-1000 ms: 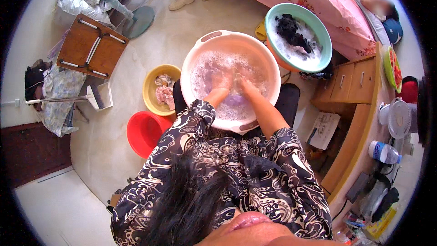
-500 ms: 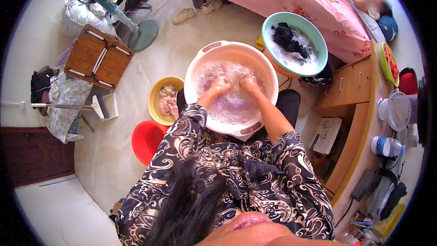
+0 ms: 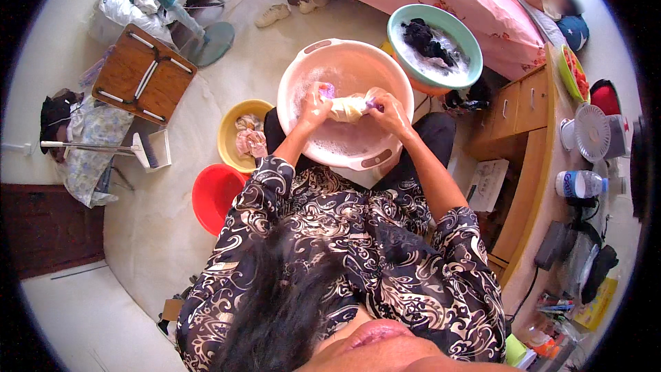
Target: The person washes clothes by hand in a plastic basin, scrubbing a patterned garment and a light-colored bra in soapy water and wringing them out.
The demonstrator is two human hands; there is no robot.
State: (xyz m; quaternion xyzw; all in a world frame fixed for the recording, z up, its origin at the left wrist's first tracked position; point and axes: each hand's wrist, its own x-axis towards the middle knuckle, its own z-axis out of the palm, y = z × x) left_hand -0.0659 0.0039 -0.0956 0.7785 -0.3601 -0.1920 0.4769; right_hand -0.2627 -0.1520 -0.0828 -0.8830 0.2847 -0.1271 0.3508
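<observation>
Over the large pale pink basin point(image 3: 358, 63), a wet cream and purple cloth point(image 3: 349, 108) stretches between my two hands, bunched and twisted in the middle. My left hand point(image 3: 315, 108) is closed round its purple-tinged end. Its other end is gripped by my right hand point(image 3: 391, 114), with a bit of purple showing at the fingers. Below the cloth, soapy purplish water with foam lies in the basin, which sits between my knees. Which garment the cloth is, I cannot tell.
A turquoise basin point(image 3: 471, 45) with dark laundry in suds stands at the far right. On my left are a yellow basin point(image 3: 227, 134) holding clothes and a red basin point(image 3: 213, 200). A wooden desk point(image 3: 533, 158) runs along my right; a person lies on the bed point(image 3: 441, 0).
Both hands have come up out of the foamy water, lifting the cloth, which was under the suds before. It is now bunched and twisted between them.
</observation>
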